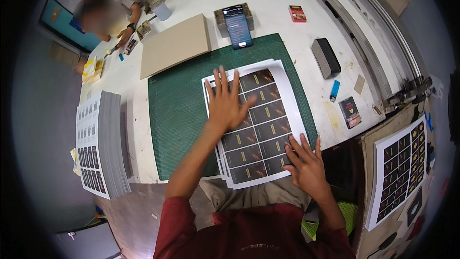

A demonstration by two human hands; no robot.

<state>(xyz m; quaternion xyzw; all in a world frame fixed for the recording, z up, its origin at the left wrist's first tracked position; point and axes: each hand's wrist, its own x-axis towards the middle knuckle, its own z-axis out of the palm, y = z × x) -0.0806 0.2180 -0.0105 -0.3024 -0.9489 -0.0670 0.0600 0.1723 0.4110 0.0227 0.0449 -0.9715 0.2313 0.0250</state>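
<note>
A stack of printed sheets [247, 140], with two columns of dark cards on white paper, lies on a green cutting mat [177, 115]. The sheets beneath stick out unevenly at the left and far edges. My left hand [225, 108] is open over the upper left of the top sheet, palm down with fingers spread. At the stack's lower right edge rests my right hand [306, 165], open with its fingers stretched over the paper's margin. Neither hand grips anything.
A beige board [177, 43] and a phone [238, 31] propped on a block [221, 21] stand beyond. A dark speaker-like box [326, 57], blue lighter [335, 90] and small packs lie right. Tall sheet stack [108, 144] at left; more prints [400, 172] at right. Another person sits far left.
</note>
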